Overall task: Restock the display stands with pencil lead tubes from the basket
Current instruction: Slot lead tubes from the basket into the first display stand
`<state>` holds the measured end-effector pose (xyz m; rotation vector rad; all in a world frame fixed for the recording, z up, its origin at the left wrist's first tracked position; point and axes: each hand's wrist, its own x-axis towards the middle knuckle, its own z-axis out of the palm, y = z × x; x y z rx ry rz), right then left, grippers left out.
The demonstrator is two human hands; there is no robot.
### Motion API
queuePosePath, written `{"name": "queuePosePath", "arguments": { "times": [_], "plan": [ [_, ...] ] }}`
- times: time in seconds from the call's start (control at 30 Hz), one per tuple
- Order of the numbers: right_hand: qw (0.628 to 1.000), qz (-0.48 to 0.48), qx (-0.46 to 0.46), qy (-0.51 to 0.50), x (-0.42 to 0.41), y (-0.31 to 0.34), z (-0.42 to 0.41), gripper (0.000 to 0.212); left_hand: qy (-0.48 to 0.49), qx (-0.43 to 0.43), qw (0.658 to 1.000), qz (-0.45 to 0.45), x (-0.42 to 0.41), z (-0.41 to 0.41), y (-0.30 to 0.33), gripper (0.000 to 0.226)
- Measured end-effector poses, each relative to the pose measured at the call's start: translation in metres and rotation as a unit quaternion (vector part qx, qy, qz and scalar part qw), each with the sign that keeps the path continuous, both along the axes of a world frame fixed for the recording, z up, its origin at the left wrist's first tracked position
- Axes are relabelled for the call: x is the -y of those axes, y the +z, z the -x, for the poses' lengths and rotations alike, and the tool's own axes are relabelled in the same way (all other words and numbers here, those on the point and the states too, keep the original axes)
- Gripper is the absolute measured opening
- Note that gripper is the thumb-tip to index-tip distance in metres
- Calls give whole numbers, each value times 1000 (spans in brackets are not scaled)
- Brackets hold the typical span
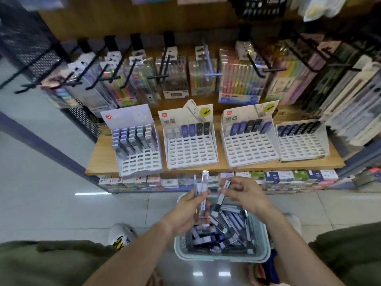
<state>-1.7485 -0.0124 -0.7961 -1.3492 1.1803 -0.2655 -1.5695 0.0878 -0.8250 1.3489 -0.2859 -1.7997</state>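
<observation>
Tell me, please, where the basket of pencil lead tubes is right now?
In the head view the basket sits low and centre-right on the tiled floor, below the wooden shelf carrying the display stands, with the left hand and right hand holding tubes above it.

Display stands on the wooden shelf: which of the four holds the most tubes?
The leftmost white cardboard display stand, with several filled rows of grey-capped tubes; each of the other three stands holds only a single back row.
</observation>
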Motion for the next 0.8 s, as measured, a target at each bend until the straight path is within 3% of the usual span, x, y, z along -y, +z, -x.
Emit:
{"name": "queuePosePath", "arguments": {
  "times": [0.13, 0.43, 0.6, 0.8],
  "plan": [
    [994, 54, 95, -8, 2, 43, -33, 41, -14, -15, 999, 46, -2, -28, 58, 40],
    [958, 164, 236, 1, 4, 121, -137, 49, 45, 92, 989, 110, -19, -102, 154, 35],
    [947, 203, 247, 41, -1, 138, -181, 48, 87, 93, 983, 132, -30, -133, 177, 33],
    [950, 229, 198, 73, -6, 123, -210, 49, 150, 76, 978, 123, -35, -153, 156, 30]
  ]
}}
